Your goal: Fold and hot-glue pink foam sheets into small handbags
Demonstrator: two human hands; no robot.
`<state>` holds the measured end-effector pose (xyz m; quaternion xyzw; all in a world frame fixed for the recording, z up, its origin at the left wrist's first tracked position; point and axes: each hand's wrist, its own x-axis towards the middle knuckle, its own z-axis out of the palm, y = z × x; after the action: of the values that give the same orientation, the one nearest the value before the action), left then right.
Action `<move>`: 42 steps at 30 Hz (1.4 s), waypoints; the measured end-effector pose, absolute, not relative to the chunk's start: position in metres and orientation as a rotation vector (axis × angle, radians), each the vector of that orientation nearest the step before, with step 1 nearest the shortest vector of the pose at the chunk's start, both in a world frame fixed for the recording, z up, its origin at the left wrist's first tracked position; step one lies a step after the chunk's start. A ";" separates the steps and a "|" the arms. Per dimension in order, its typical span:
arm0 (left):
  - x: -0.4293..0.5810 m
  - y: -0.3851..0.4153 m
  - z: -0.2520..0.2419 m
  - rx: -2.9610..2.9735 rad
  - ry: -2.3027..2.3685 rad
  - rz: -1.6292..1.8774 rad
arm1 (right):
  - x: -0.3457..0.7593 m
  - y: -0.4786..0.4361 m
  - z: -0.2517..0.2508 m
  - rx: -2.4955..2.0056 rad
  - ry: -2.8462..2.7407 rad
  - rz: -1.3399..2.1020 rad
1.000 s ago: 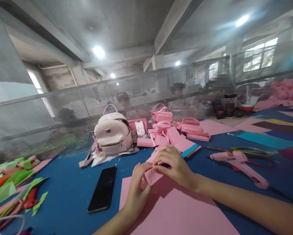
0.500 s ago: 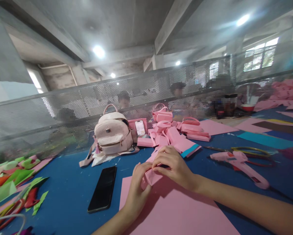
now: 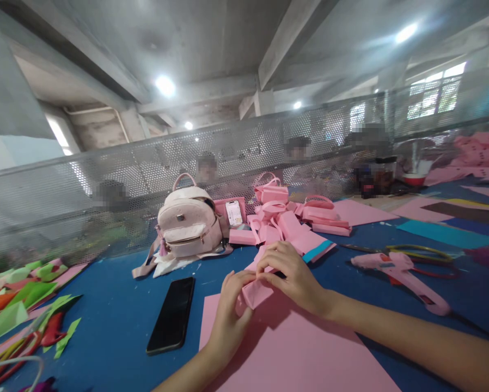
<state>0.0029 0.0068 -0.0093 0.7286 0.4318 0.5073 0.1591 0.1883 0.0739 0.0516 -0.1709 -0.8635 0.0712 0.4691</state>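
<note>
Both hands are closed on a small folded pink paper piece (image 3: 257,294), raised a little above a large pink sheet (image 3: 293,354). My left hand (image 3: 233,310) grips its left end, thumb underneath and fingers over the top. With bent fingers, my right hand (image 3: 291,277) pinches its upper right edge; part of the piece is hidden behind those fingers. Just beyond my hands lies a heap of folded pink paper pieces (image 3: 289,226), some with loop handles. A black phone (image 3: 171,316) rests on the blue table, left of my left hand.
A pink glue gun (image 3: 403,277) and scissors (image 3: 422,253) lie right. A pale backpack (image 3: 191,223) stands behind, before a perforated metal screen (image 3: 146,169) with people beyond it. Green paper scraps (image 3: 11,310) and red-handled scissors (image 3: 18,354) are at the left.
My right hand has shifted very slightly along the paper piece's upper edge. My left hand keeps its grip, and the things on the table have stayed put.
</note>
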 end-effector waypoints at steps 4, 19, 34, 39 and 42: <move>0.003 0.007 -0.010 2.073 1.247 1.467 | 0.189 0.073 0.051 -0.398 -2.156 0.131; 0.003 0.006 -0.008 2.100 1.204 1.455 | 0.188 0.073 0.051 -0.452 -2.108 0.271; 0.000 0.009 -0.013 2.199 1.160 1.466 | 0.185 0.069 0.049 -0.388 -2.133 0.301; 0.000 0.010 -0.013 2.193 1.194 1.475 | 0.184 0.066 0.047 -0.466 -2.116 0.379; 0.000 0.010 -0.012 2.200 1.154 1.461 | 0.183 0.065 0.048 -0.507 -2.119 0.377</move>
<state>0.0001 0.0100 -0.0125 0.7569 0.3972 0.5026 0.1294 0.1835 0.0647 0.0475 -0.2047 -0.8565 0.1525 0.4485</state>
